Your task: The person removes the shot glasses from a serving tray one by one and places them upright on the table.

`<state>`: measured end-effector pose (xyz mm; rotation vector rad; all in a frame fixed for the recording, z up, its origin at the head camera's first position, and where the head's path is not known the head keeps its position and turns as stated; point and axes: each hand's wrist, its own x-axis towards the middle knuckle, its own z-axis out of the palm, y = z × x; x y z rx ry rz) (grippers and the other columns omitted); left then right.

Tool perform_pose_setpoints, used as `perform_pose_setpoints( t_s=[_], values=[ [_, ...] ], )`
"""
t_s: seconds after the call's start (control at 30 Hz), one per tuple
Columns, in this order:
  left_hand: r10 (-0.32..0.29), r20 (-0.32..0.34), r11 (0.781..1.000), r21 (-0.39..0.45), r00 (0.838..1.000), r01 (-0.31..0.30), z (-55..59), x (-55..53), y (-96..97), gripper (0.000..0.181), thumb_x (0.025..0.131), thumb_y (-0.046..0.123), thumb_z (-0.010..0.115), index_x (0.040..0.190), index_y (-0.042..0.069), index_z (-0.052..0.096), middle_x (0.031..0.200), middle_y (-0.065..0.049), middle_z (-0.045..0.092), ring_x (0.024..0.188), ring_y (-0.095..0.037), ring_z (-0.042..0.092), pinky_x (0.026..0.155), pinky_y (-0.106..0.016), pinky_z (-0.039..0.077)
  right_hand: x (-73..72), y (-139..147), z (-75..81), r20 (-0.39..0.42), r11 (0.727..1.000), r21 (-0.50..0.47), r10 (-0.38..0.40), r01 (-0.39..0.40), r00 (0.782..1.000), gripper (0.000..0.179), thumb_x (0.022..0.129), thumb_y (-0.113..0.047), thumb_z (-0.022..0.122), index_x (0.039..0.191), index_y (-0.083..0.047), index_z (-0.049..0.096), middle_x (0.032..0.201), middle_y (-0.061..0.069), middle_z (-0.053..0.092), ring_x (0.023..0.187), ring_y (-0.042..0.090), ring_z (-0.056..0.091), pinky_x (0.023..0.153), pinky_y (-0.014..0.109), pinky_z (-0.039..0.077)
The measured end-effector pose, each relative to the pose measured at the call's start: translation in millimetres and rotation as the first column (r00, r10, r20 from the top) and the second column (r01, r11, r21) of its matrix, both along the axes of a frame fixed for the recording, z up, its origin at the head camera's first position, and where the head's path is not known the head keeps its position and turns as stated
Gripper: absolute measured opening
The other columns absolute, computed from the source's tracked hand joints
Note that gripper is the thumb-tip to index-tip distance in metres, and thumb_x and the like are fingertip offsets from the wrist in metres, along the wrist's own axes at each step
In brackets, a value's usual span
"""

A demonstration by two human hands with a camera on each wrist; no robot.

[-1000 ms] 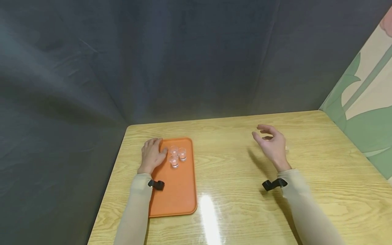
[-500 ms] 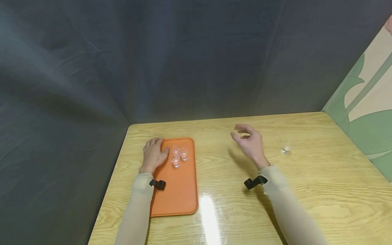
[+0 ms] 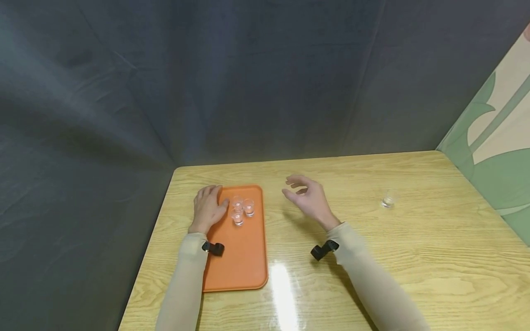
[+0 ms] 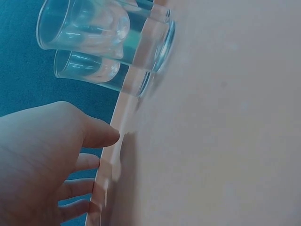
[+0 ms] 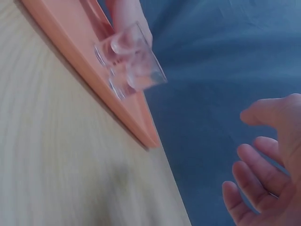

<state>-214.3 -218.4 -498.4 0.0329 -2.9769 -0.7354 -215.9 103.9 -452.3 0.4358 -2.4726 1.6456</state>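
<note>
Three small clear shot glasses [image 3: 238,219] stand upright, close together, near the far end of an orange tray [image 3: 236,271]. My left hand [image 3: 207,210] lies at the tray's far left edge, its thumb pointing toward the glasses but apart from them. In the left wrist view the fingers of that hand hang loosely by the tray rim, and two glasses [image 4: 89,28] show large above the thumb. To the right of the tray my right hand [image 3: 308,197] hovers over the table, fingers loosely bent and holding nothing. The right wrist view shows its thumb and fingers spread apart.
One more clear shot glass [image 3: 388,200] stands alone on the wooden table [image 3: 414,257] to the right. A dark curtain [image 3: 265,82] hangs along the back and left. Past the right table edge is a wall with a painted plant [image 3: 505,170].
My right hand has travelled left across the table toward the tray, leaving the lone glass on the right in view. The left hand and the glasses on the tray have stayed put.
</note>
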Motion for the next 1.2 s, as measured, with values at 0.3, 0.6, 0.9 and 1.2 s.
perform_pose_setpoints(
  t_s=[0.3,0.6,0.9,1.2],
  values=[
    [-0.008,0.001,1.0,0.003,1.0,0.008,2.1,0.0,0.6,0.057,0.098,0.034,0.056,0.148,0.01,0.045,0.152,-0.017,0.041,0.145,-0.038,0.026,0.12,-0.056,0.017,6.0,-34,-5.1,0.033,0.992,0.029,0.119,-0.12,0.992,0.039,0.087,-0.026,0.075,0.124,-0.015,0.067,0.115,0.009,0.072,0.103,0.025,0.068,0.086,0.041,0.058],
    [-0.008,0.015,1.0,-0.004,1.0,0.009,3.7,-0.3,0.8,0.057,0.097,0.034,0.056,0.148,0.01,0.045,0.152,-0.017,0.041,0.145,-0.038,0.025,0.12,-0.056,0.017,8.5,-64,-10.8,0.067,0.979,0.025,0.202,-0.204,0.977,0.042,0.087,-0.023,0.076,0.126,-0.011,0.066,0.121,0.014,0.069,0.105,0.027,0.067,0.085,0.037,0.058],
    [-0.008,0.005,1.0,0.021,1.0,0.008,1.2,0.3,1.8,0.057,0.096,0.032,0.058,0.146,0.009,0.047,0.15,-0.017,0.043,0.144,-0.038,0.028,0.119,-0.056,0.019,11.0,-84,-20.3,0.075,0.964,0.042,0.258,-0.261,0.963,0.048,0.083,-0.015,0.079,0.126,0.002,0.064,0.117,0.014,0.07,0.1,0.025,0.069,0.085,0.034,0.059],
    [-0.01,0.006,1.0,0.001,1.0,0.01,3.3,-1.3,-0.2,0.056,0.097,0.032,0.058,0.147,0.009,0.047,0.151,-0.017,0.042,0.144,-0.038,0.028,0.119,-0.056,0.018,9.1,-92,-27.0,0.066,0.964,0.087,0.246,-0.251,0.967,0.046,0.082,-0.015,0.08,0.123,0.0,0.066,0.107,0.011,0.072,0.09,0.022,0.071,0.081,0.031,0.06]
  ],
)
